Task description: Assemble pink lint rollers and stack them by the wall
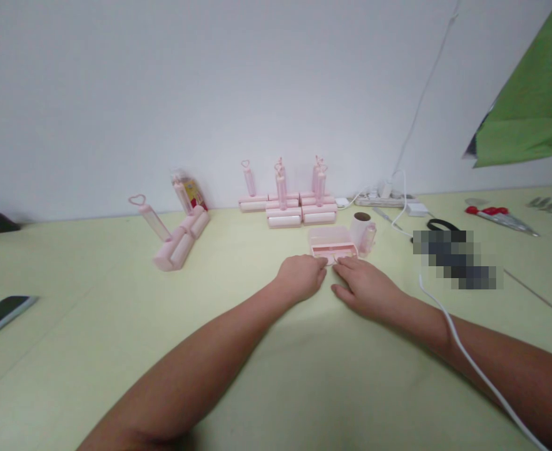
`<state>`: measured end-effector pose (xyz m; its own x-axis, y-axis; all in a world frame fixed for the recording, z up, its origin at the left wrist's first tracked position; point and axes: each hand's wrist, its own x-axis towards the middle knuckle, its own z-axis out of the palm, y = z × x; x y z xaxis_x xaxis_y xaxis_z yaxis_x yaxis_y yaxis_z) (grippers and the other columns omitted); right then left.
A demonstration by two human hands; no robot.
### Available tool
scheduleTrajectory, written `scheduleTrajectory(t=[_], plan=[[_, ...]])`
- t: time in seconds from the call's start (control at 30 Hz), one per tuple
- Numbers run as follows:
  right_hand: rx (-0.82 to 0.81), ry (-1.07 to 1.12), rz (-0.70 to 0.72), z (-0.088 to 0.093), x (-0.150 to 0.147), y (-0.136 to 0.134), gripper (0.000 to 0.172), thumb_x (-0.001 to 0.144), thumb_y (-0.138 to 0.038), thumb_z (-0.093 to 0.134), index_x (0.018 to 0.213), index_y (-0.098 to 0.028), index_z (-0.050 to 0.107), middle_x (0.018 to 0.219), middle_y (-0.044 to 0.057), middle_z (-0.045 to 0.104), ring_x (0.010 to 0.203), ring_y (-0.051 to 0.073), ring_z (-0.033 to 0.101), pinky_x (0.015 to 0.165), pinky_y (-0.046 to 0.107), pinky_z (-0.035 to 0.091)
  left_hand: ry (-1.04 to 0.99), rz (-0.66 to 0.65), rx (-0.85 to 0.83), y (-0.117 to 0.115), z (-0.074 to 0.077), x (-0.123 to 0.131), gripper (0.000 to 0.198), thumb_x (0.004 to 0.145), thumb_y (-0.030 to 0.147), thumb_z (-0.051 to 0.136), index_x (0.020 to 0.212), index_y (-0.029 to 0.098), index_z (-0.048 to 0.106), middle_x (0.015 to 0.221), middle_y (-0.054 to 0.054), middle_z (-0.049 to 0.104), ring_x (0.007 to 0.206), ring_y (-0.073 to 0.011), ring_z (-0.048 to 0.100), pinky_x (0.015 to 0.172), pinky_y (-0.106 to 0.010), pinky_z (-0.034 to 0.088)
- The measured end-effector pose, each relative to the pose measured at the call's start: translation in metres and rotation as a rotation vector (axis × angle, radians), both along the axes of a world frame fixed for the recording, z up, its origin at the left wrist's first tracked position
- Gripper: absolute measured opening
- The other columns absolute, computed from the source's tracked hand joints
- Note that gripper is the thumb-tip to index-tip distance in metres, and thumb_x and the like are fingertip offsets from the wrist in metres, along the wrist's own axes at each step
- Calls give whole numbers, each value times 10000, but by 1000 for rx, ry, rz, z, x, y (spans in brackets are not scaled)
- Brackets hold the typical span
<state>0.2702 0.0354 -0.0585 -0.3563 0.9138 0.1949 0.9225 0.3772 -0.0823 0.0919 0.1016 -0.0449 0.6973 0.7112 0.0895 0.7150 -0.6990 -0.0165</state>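
- Apparently, the step in hand is work at the near edge of an open pink case (332, 248), with fingers of both hands set close together there.
- The case lies on the pale table (276, 363), a little right of centre, its hollow uncovered and its translucent lid (328, 235) on the far side.
- The left hand (303, 277) comes in from the left, fingers bunched and bent at that edge; whether they grip anything cannot be told.
- The right hand (368, 287) lies palm down, thumb spread wide from the fingers, nothing between them; its fingertips meet the same near edge.
- Just right of the case stand a white roll (360, 228) with a brown top and a small clear pink handle (368, 239).
- Farther off, near the wall, sits a cluster of pink rollers (284, 217) with upright heart-topped handles; more pink rollers stand to the left.
- As a judgement, the next move calls for light, even fingertip pressure, with the case held square and the right wrist clear of the white cable (449, 322).
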Motion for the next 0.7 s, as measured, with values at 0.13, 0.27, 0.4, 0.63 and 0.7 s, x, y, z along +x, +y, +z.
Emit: scheduleTrajectory(t=[0.13,0.27,0.4,0.63,0.7], plan=[[8,10,1,0,-1,-1,401,917,-344,522,1202,-79,621,1240,200,620,1186,304,548,1041,412,401,-7,-10,-6,2,1,-1,330,957,407,382,1081,249,644,932,-84,713,868,-266,684,711,-358,508],[23,40,9,0,-2,-2,426,908,-333,534,1240,-79,614,1261,200,615,1210,306,539,1053,421,399,-12,-18,-19,1,2,-2,340,962,414,383,1126,259,636,966,-79,717,898,-253,681,744,-348,508],[40,94,44,0,-4,-3,449,902,-321,537,1273,-77,602,1282,198,613,1210,303,546,1062,440,404,-60,-25,-27,-1,7,-6,374,955,422,406,1228,273,612,1032,-80,721,923,-253,677,761,-351,502],[92,223,150,-6,-6,-7,388,897,-307,560,1226,-122,644,1290,174,636,1201,298,573,1058,477,424,-386,248,110,24,46,-69,388,919,429,478,1173,206,669,922,-66,724,821,-216,646,761,-317,461],[74,273,206,-9,-6,-9,394,907,-319,558,1242,-126,635,1279,167,647,1190,286,583,1048,470,438,-502,446,221,40,60,-114,333,912,425,479,1047,199,681,825,-36,693,755,-193,616,718,-299,444]])
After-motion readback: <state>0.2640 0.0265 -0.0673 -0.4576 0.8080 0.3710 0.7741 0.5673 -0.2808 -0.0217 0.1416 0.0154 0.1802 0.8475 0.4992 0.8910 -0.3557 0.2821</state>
